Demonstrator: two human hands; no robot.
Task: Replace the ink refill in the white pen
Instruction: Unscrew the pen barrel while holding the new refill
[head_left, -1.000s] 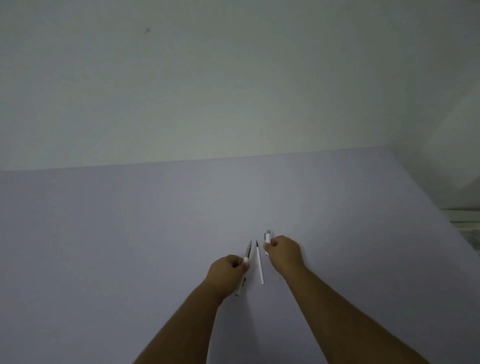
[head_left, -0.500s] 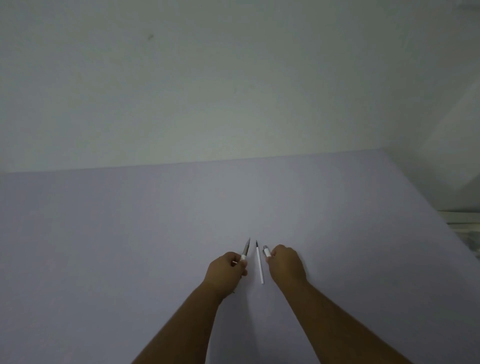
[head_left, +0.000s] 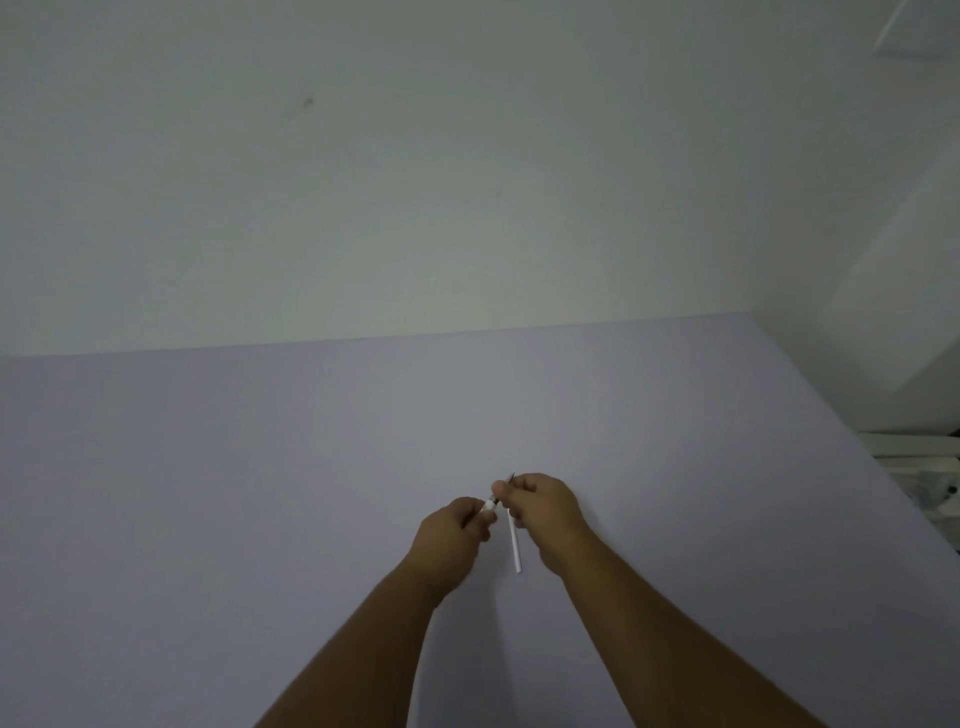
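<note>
My left hand (head_left: 451, 530) is closed around the white pen barrel (head_left: 489, 503); only the barrel's front end shows past my fingers. A thin dark refill (head_left: 505, 488) sticks out of that end, up and to the right. My right hand (head_left: 545, 512) has come against it, and its thumb and forefinger pinch the dark refill near its tip. A separate white refill (head_left: 515, 548) lies flat on the table between my two hands, partly under my right hand. I cannot see whether my right hand also holds the small pen piece.
The lilac table top (head_left: 260, 493) meets a pale wall (head_left: 415, 182) at the back. Its right edge runs diagonally down to the right, and white furniture (head_left: 909, 449) stands beyond it.
My right hand has moved left and up from beside the lying refill to the dark refill that sticks out of the pen. My left hand has stayed about where it was.
</note>
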